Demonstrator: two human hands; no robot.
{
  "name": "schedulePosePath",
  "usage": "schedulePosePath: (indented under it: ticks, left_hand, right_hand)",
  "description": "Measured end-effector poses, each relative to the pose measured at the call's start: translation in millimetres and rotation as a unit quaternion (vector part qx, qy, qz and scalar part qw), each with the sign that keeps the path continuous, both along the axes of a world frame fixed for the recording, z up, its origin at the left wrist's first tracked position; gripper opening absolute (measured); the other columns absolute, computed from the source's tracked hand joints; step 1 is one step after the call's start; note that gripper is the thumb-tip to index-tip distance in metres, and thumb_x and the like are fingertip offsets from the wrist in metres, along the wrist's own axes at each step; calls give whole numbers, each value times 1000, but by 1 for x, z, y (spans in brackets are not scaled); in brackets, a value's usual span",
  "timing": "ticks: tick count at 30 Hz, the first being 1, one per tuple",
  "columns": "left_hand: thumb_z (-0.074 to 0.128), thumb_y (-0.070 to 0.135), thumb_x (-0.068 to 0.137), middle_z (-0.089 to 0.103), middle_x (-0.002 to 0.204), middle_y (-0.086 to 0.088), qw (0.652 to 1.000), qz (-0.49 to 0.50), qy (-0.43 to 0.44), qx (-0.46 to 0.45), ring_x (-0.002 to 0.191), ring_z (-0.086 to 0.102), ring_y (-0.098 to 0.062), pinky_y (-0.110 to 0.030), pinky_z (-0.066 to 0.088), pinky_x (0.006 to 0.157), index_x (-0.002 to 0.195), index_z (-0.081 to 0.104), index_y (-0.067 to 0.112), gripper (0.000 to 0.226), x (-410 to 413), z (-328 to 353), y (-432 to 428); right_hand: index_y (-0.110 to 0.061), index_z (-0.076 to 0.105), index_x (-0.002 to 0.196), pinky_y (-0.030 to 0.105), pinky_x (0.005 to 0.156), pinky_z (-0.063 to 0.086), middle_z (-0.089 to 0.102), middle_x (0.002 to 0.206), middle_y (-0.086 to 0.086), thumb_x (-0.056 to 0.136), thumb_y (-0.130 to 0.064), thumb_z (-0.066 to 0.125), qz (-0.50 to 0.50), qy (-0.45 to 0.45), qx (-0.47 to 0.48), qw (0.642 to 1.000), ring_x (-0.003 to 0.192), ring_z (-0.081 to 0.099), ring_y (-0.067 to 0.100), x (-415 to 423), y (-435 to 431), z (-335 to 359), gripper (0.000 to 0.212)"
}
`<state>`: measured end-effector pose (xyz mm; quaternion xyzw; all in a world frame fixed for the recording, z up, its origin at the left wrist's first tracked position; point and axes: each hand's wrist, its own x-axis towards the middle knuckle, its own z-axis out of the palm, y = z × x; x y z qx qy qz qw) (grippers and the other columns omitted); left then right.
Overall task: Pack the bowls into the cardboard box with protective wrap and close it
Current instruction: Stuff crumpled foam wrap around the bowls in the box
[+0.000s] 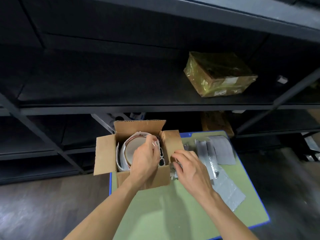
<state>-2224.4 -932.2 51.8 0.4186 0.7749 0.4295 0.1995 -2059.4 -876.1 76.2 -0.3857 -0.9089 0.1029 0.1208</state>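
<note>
An open cardboard box [105, 155] stands on the left part of a green table, its flaps spread out. Inside lies a pale bowl [132, 147] on its side with white wrap [121, 149] around it. My left hand [144, 158] reaches into the box and pinches the edge of the wrap at the bowl's upper right. My right hand [189, 168] hovers at the box's right wall, fingers curled on a crumpled piece of grey wrap [173, 173]. Whether more bowls sit in the box is hidden.
The green table [173, 213] has a blue rim. Several grey bubble-wrap sheets [223, 181] lie on its right side. Dark metal shelving [138, 107] stands right behind the box; a parcel wrapped in yellowish film [220, 73] sits on it. The floor is dark wood.
</note>
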Motion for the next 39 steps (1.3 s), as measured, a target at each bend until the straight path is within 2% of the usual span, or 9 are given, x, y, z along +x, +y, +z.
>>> schedulePosePath:
  ticks: [7, 11, 15, 20, 26, 30, 34, 37, 39]
  left_hand:
    - [47, 28, 100, 57, 62, 10, 1000, -16, 8, 8, 61, 56, -9, -35, 43, 55, 97, 51, 35, 8, 6, 3, -6]
    - [48, 36, 100, 56, 70, 10, 994, -36, 101, 12, 67, 51, -11, -39, 47, 63, 76, 52, 26, 26, 16, 5, -8]
    - [56, 26, 98, 53, 75, 6, 988, -44, 148, 23, 71, 47, -16, -39, 44, 66, 78, 58, 18, 22, 46, 7, -14]
    - [59, 19, 98, 53, 80, 5, 979, -67, 185, 54, 73, 46, -19, -35, 41, 68, 81, 61, 15, 18, 91, 8, -16]
    - [60, 21, 98, 56, 82, 9, 973, -165, 161, 27, 76, 49, -13, -28, 43, 71, 88, 62, 18, 11, 143, -11, -3]
    - [51, 31, 101, 58, 89, 14, 977, -172, 118, -49, 85, 52, -7, -28, 45, 77, 98, 61, 26, 12, 163, -37, 8]
    - [45, 37, 100, 60, 96, 15, 978, -161, 82, -106, 93, 54, -7, -27, 45, 83, 106, 62, 29, 20, 175, -48, 13]
    - [43, 38, 98, 61, 97, 14, 979, -143, 60, -132, 96, 56, -10, -28, 46, 85, 112, 62, 26, 27, 181, -43, 17]
    - [44, 37, 99, 61, 98, 14, 981, -125, 41, -143, 98, 57, -10, -30, 46, 86, 117, 61, 25, 27, 181, -41, 18]
  right_hand:
    - [-27, 67, 104, 30, 70, 53, 60, 104, -20, 96, -20, 61, -20, 53, -28, 998, 96, 56, 9, 37, 4, 3, 11]
    - [-26, 69, 107, 28, 73, 53, 61, 105, -19, 96, -22, 63, -28, 67, -46, 996, 99, 57, 7, 53, 16, 3, 13]
    - [-26, 70, 108, 27, 77, 51, 64, 108, -17, 96, -22, 64, -41, 90, -85, 992, 103, 58, 7, 72, 28, -9, 14]
    - [-25, 70, 114, 25, 82, 51, 65, 109, -15, 95, -24, 65, -38, 51, -148, 987, 104, 61, 10, 105, 43, -32, 20]
    - [-28, 67, 118, 32, 90, 49, 65, 117, -13, 97, -28, 59, -127, 18, -235, 963, 108, 61, 12, 162, 70, -50, 23]
    - [-29, 67, 112, 27, 80, 46, 67, 106, -14, 97, -31, 57, -167, 4, -279, 946, 92, 62, 10, 185, 90, -63, 18]
    - [-26, 64, 106, 27, 77, 44, 65, 100, -13, 94, -46, 57, -175, -16, -292, 940, 95, 62, 12, 174, 106, -71, 24]
    - [-26, 59, 93, 30, 71, 45, 65, 90, -10, 90, -50, 57, -173, -57, -289, 940, 89, 61, 18, 155, 113, -76, 24]
    - [-24, 50, 77, 33, 63, 43, 59, 74, -6, 90, -38, 55, -172, -69, -296, 937, 79, 57, 25, 145, 114, -80, 20]
